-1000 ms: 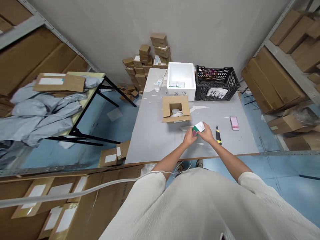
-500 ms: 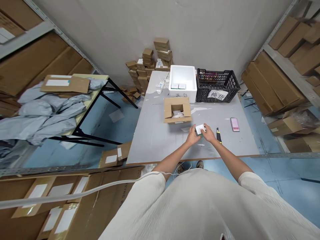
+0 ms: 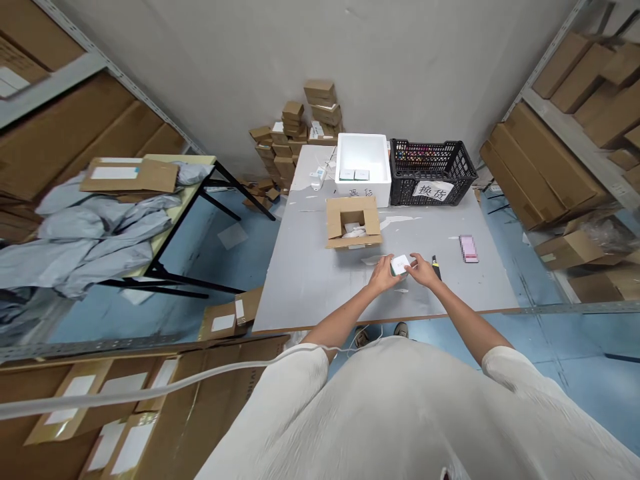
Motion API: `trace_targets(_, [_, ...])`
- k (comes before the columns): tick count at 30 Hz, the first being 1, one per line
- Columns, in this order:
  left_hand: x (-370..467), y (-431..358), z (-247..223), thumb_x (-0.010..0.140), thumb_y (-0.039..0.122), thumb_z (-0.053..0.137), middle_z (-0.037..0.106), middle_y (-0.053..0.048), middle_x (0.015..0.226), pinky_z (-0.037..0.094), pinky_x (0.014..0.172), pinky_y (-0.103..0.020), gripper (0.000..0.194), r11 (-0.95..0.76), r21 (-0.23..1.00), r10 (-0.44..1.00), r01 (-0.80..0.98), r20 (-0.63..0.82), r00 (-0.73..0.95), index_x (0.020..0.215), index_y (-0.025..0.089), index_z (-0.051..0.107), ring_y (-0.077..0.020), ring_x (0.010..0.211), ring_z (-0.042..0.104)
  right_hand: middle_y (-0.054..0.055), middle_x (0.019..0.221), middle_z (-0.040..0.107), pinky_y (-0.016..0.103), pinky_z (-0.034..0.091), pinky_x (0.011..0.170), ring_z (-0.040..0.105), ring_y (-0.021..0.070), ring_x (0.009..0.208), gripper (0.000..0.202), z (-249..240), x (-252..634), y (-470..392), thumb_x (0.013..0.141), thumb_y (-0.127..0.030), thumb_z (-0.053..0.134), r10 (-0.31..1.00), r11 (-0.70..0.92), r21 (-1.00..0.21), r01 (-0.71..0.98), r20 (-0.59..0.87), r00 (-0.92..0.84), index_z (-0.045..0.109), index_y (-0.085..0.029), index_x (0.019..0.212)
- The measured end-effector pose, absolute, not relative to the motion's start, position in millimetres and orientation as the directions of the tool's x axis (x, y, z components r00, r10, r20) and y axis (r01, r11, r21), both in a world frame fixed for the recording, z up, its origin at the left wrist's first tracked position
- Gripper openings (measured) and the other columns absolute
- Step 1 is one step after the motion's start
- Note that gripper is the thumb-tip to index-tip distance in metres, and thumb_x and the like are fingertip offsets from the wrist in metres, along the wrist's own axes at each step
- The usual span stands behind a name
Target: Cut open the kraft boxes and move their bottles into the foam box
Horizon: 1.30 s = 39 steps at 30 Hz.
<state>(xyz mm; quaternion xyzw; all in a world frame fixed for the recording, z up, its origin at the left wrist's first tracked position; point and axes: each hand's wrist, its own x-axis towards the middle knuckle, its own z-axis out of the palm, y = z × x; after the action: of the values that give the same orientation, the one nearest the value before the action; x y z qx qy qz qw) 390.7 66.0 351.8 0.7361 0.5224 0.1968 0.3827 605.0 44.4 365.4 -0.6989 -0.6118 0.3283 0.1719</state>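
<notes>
A small white box [image 3: 400, 264] with a green lower edge is held over the grey table, close to its front edge. My left hand [image 3: 384, 274] grips it from the left, fingers closed round its side. From the right, my right hand [image 3: 421, 271] pinches its near right corner with thumb and fingers. Just beyond my hands sits an open cardboard box [image 3: 353, 241], with white items [image 3: 354, 230] inside that I cannot make out clearly. A black and yellow utility knife [image 3: 436, 267] lies beside my right hand, partly hidden by it.
At the table's back stand a white foam box [image 3: 363, 193] holding two small white boxes, and a black plastic crate [image 3: 425, 192]. A pink phone-like item [image 3: 469, 249] lies to the right. Shelves with cartons flank both sides; grey bags [image 3: 95, 230] fill a left table.
My right hand has shifted slightly right, its grip moving to the small box's corner, so more of the white top shows. My left hand keeps hold. The view has shifted slightly.
</notes>
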Motion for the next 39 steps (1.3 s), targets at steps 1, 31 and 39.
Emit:
trace_targets(1, [388.4,67.1,350.2,0.081,0.03,0.088,0.06,-0.018,0.153,0.051,0.118,-0.05,0.088,-0.155,0.802,0.914,0.577,-0.105,0.392,0.158,0.021,0.047,-0.0363,0.141,0.061,0.014,0.135,0.074,0.04,0.059,0.098,0.076,0.0267,0.105,0.068,364.4,607.1,43.3,0.097,-0.043,0.069,0.974,-0.154,-0.666,0.73,-0.226,0.0,0.054,-0.02,0.16])
trace_targets(31, [377.5,67.7,351.1,0.086,0.03,0.085,0.04,-0.017,0.175,0.041,0.127,-0.059,0.094,-0.401,0.664,0.832,0.631,-0.023,0.554,0.169,0.029,0.041,-0.0413,0.16,0.041,0.012,0.123,0.072,0.037,0.053,0.093,0.069,0.0245,0.102,0.024,361.8,603.7,74.2,0.095,-0.028,0.056,0.998,-0.061,-0.644,0.763,-0.014,0.068,0.066,-0.023,0.115])
trace_targets(39, [380.0,71.9,362.9,0.093,0.029,0.077,0.053,-0.015,0.165,0.038,0.127,-0.056,0.083,-0.473,0.586,0.78,0.658,-0.069,0.622,0.167,0.028,0.04,-0.0372,0.154,0.049,0.015,0.139,0.07,0.044,0.049,0.109,0.063,0.0333,0.125,0.049,366.8,591.7,52.3,0.096,-0.039,0.069,0.984,0.054,-0.459,0.887,-0.124,-0.125,0.067,-0.021,0.141])
